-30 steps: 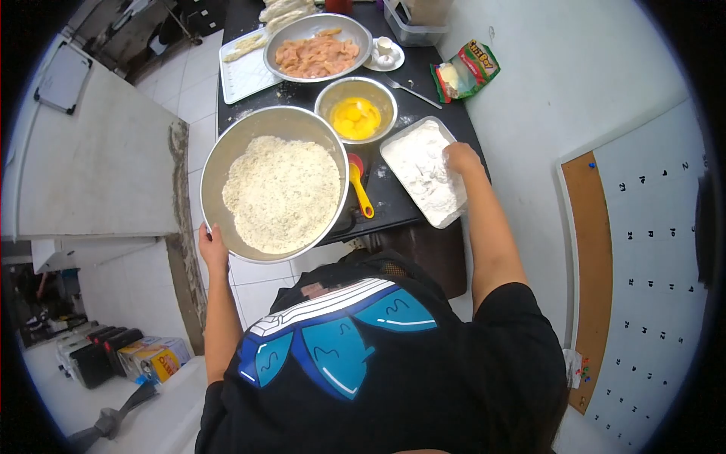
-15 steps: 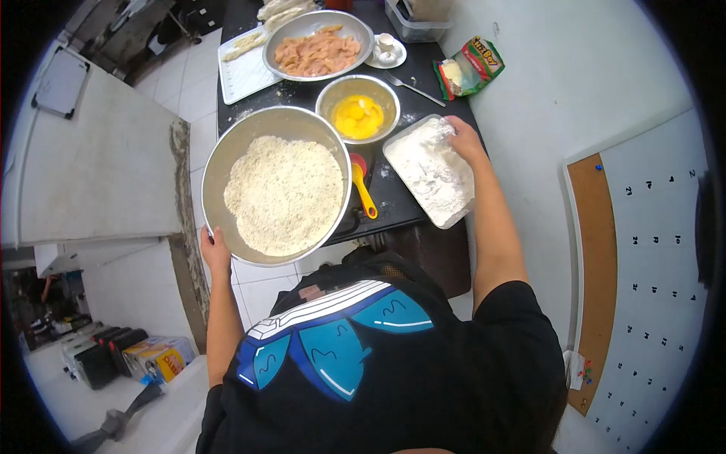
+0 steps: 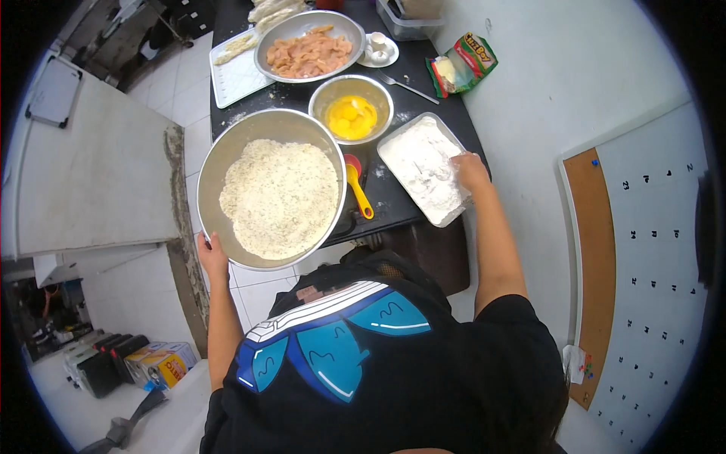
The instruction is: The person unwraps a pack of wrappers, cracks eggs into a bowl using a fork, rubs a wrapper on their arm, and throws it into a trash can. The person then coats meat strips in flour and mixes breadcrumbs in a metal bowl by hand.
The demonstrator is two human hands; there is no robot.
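Observation:
A large metal bowl holds pale, floury crumbs. My left hand is closed on its lower left rim. To the right, a shallow rectangular tray is filled with white flour. My right hand reaches over the tray's right edge, fingers curled at the flour; whatever is in them is hidden. Between bowl and tray lies a yellow measuring spoon, with a red scoop by its upper end. Behind them stands a smaller metal bowl of cracked eggs.
At the back of the black table are a metal bowl of raw meat strips, a white board, a saucer of eggshells, a fork and a green-red packet. A wall bounds the right side.
My right hand has moved from the tray's far right corner toward me, along its right side. My left hand keeps its hold on the large bowl. The view has shifted slightly.

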